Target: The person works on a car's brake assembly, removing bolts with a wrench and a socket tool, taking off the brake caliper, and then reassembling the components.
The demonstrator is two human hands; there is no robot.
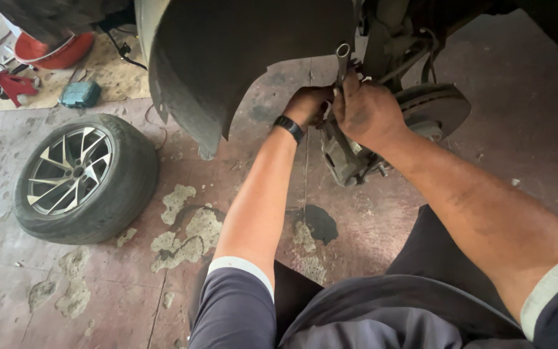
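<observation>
A ring spanner (342, 61) is clamped upright in the grip of the right hand (366, 113), directly above the brake caliper (343, 158) and beside the brake disc (437, 106). The left hand (306, 103) is closed against the caliper; what it holds cannot be told. 1 removed wheel (85, 178) lies flat on the stained concrete floor (163, 284), under the wheel-arch liner (227, 64).

Single head-worn view, looking steeply down and forward over both forearms. Close to the brake disc (435, 106) and wheel-arch liner (227, 58) at top; removed wheel (82, 178) lying farther off on the floor (117, 284), left.
</observation>
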